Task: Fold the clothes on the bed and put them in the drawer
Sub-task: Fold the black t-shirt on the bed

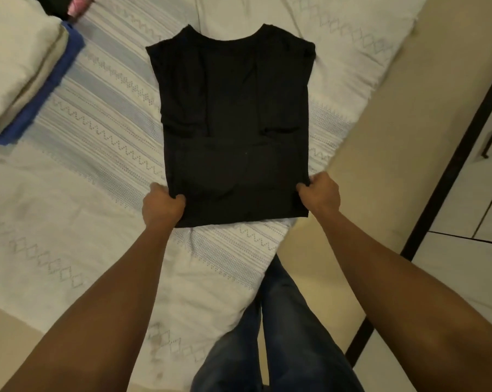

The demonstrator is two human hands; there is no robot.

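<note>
shirt (233, 123): black, sleeves folded in, flat on bed (97, 131) | my left hand (162, 203): pinching its near left corner | my right hand (320, 193): pinching near right corner | cupboard (482, 171): shut, contents hidden

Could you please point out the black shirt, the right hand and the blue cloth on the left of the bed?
black shirt (230, 108): head view, middle of its body.
right hand (320, 195): head view, back of the hand gripping the shirt's bottom corner.
blue cloth (55, 80): head view, its exposed folded edge.
</note>
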